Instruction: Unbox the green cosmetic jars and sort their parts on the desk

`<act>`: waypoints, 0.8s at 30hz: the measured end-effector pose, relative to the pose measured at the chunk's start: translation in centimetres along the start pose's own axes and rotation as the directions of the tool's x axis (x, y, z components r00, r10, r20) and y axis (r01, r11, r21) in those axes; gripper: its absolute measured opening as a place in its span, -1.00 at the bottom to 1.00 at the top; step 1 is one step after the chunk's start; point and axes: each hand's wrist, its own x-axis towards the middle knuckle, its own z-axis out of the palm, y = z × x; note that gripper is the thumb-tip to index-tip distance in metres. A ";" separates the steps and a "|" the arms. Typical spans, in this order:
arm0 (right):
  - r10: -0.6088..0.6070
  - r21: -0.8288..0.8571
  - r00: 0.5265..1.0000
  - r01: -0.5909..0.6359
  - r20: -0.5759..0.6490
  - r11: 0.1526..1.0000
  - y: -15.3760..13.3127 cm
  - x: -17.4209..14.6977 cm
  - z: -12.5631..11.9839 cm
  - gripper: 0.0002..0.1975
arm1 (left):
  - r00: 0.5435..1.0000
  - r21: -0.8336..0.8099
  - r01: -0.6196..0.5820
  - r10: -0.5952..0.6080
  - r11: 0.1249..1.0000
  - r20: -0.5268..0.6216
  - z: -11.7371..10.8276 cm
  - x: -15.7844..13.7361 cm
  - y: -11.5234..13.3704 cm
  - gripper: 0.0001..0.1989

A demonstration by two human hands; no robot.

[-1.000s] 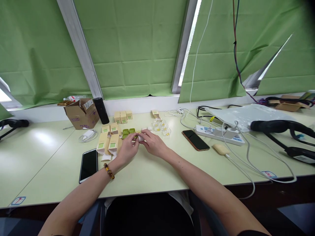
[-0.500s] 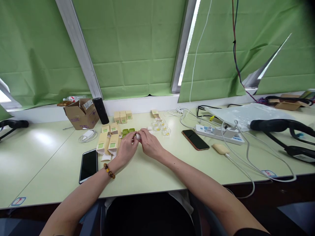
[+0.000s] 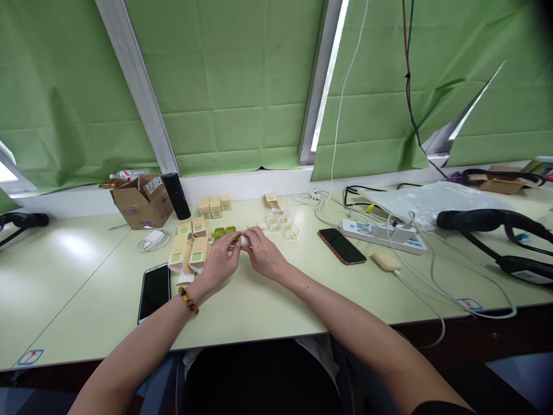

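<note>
Your left hand and right hand meet over the counter, fingers curled nearly closed, pinching a small white piece between their fingertips. Green tubs sit just beyond your left fingers, with opened boxes just left of that hand and a black-screened phone farther left. Clear cups stand near your right hand, beyond it. Well apart on the right lies a power strip

White glare on pale tabletop
</note>
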 end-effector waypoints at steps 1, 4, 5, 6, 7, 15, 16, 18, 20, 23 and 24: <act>0.010 0.054 1.000 -0.010 -0.011 0.998 0.2 0.0 -0.2 -0.70 | 1.000 -0.038 0.005 -0.003 0.999 0.029 0.0 0.0 -0.2 -0.66; 0.050 0.200 0.998 -0.041 -0.040 0.979 0.7 0.0 -0.7 -0.75 | 0.997 -0.056 0.004 0.000 0.998 0.082 0.0 0.0 -0.6 -0.54; 0.054 0.236 0.998 -0.043 -0.040 0.971 0.7 0.0 -0.8 -0.76 | 0.996 -0.036 -0.006 0.009 0.999 0.087 0.0 0.0 -0.7 -0.51; 0.053 0.262 0.998 -0.042 -0.035 0.964 0.7 0.0 -0.9 -0.77 | 0.996 -0.017 -0.018 0.019 1.000 0.088 0.0 0.0 -0.7 -0.51; 0.050 0.280 0.998 -0.041 -0.025 0.959 0.7 0.0 -0.9 -0.77 | 0.995 -0.006 -0.028 0.029 1.000 0.091 0.0 0.1 -0.8 -0.52; 0.172 0.373 0.985 -0.153 -0.018 0.915 0.1 0.2 -0.4 -0.82 | 0.996 -0.045 0.069 -0.066 0.997 0.066 0.1 0.5 -0.3 -0.65; 0.186 0.379 0.982 -0.164 -0.021 0.911 0.1 0.2 -0.4 -0.83 | 0.995 -0.056 0.085 -0.082 0.995 0.062 0.1 0.5 -0.2 -0.65; 0.185 0.378 0.983 -0.163 -0.020 0.911 0.2 0.1 -0.5 -0.83 | 0.993 -0.069 0.106 -0.102 0.992 0.065 0.0 0.5 -0.1 -0.62; 0.142 0.330 0.990 -0.130 -0.012 0.935 0.3 0.0 -0.6 -0.81 | 0.992 -0.079 0.099 -0.092 0.992 0.087 -0.2 0.5 -0.2 -0.61; 0.037 0.184 0.999 -0.041 0.024 0.982 0.5 -0.2 -0.6 -0.73 | 0.990 -0.062 0.074 -0.066 0.995 0.121 -0.4 0.5 -0.5 -0.64; 0.008 0.135 0.999 -0.013 0.037 0.991 0.6 -0.3 -0.5 -0.70 | 0.990 -0.038 0.067 -0.062 0.997 0.125 -0.4 0.4 -0.6 -0.66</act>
